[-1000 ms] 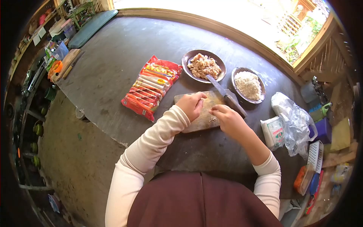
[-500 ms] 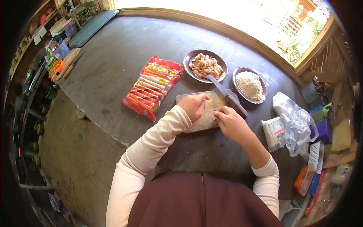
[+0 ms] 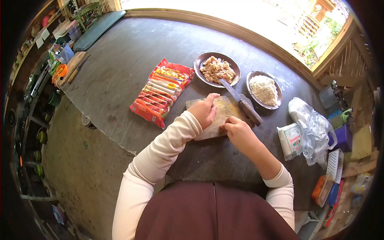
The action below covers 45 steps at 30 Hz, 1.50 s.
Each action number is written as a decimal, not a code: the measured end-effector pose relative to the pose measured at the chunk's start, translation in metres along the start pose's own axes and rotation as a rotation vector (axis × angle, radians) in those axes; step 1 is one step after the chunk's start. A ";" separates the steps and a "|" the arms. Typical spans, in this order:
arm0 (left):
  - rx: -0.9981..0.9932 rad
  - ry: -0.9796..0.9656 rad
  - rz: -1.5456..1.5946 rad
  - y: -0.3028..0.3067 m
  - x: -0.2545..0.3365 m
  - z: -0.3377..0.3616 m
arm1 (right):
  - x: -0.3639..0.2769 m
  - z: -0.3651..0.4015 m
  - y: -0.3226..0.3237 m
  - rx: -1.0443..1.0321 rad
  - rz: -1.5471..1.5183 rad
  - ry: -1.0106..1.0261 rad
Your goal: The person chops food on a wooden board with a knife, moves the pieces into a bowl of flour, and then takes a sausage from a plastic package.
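Observation:
Above the left part of a wooden cutting board (image 3: 212, 132) is my left hand (image 3: 205, 112), its fingers curled closed; whatever is in them is hidden. My right hand (image 3: 240, 131) is over the board's near right part, thumb and fingertips pinched together, and I cannot make out what they hold. A knife (image 3: 242, 102) with a dark handle lies across the board's far right side, its blade tip at the rim of a plate (image 3: 199, 74) of light brown pieces (image 3: 217, 69). Right of the knife stands a bowl (image 3: 251, 76) of pale, crumbly stuff (image 3: 264, 90).
A red packet of sausage-like sticks (image 3: 163, 92) lies left of the board. On the right are a white printed pack (image 3: 289, 141), a clear plastic bag (image 3: 314, 134) and a purple container (image 3: 343, 138). A window opening runs along the table's far edge.
My right hand has shifted slightly left and down, and the small brownish bits at its fingertips no longer show. My left fingers have lifted a little away from the board.

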<state>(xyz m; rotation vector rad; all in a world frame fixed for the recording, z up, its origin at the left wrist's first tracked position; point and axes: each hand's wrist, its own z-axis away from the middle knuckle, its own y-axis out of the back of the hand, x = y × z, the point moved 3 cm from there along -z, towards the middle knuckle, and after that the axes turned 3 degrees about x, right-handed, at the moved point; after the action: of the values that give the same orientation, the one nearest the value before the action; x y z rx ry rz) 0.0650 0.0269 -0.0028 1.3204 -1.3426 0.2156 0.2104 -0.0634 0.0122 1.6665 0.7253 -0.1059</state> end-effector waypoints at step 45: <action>0.014 -0.004 0.035 -0.002 -0.006 -0.001 | 0.205 -0.061 0.105 -0.077 0.268 -0.468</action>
<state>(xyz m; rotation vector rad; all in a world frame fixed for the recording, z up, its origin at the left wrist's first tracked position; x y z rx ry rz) 0.0651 0.0307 -0.0081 1.3105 -1.3705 0.2462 0.4083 0.0691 0.0248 1.5695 0.1501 -0.2628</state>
